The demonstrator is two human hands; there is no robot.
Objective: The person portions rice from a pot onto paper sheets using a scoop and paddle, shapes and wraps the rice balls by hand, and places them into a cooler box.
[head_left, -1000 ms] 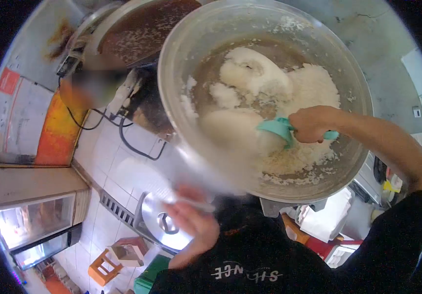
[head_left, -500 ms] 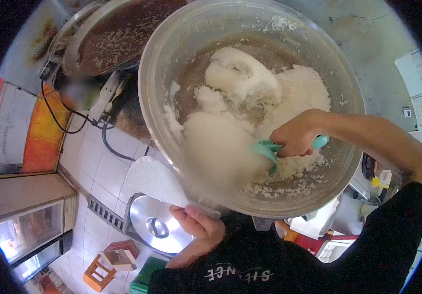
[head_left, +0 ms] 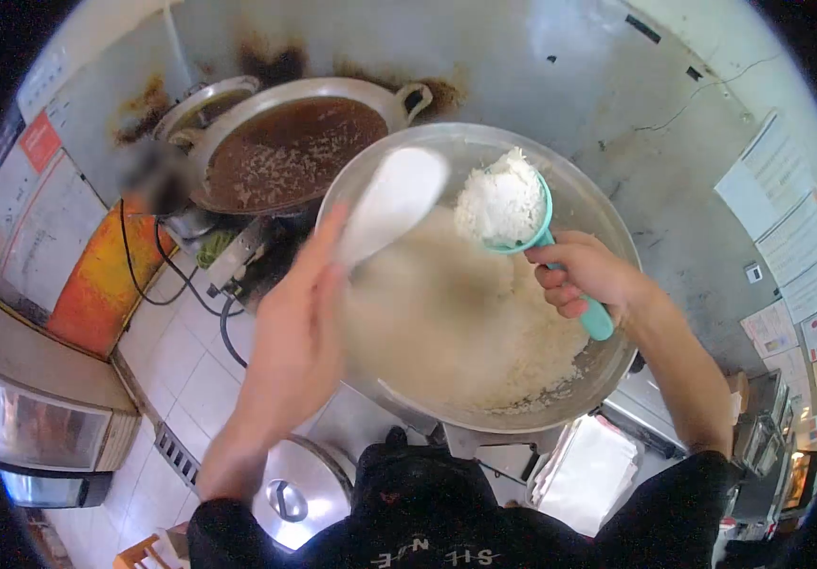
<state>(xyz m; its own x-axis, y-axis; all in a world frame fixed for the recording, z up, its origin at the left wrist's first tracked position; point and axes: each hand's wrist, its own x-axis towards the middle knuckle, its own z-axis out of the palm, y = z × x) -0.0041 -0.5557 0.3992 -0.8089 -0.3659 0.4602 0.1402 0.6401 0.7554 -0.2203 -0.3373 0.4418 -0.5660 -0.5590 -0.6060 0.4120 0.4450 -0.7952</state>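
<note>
My right hand point(head_left: 579, 275) is closed around the handle of a teal scoop point(head_left: 598, 318), raised above a wide metal pot point(head_left: 622, 237). A heaped mound of white rice point(head_left: 503, 201) fills the scoop. In the pot lies more rice point(head_left: 532, 346), partly veiled by steam. My left hand point(head_left: 304, 322), somewhat blurred, grips a white rice paddle point(head_left: 397, 199) at its lower end. The paddle's blade points up over the pot's left side, apart from the scoop.
Behind and left stands a large wok-like pan point(head_left: 299, 152) of brown liquid with pale bits afloat. A round metal lid point(head_left: 294, 488) is below my left arm. White sheets or bags point(head_left: 587, 469) lie at the pot's front right. A black cable point(head_left: 157, 251) hangs at left.
The scoop has come up out of the rice, now heaped full. My left hand has lifted the paddle from beside the pot to above it. The camera view has shifted.
</note>
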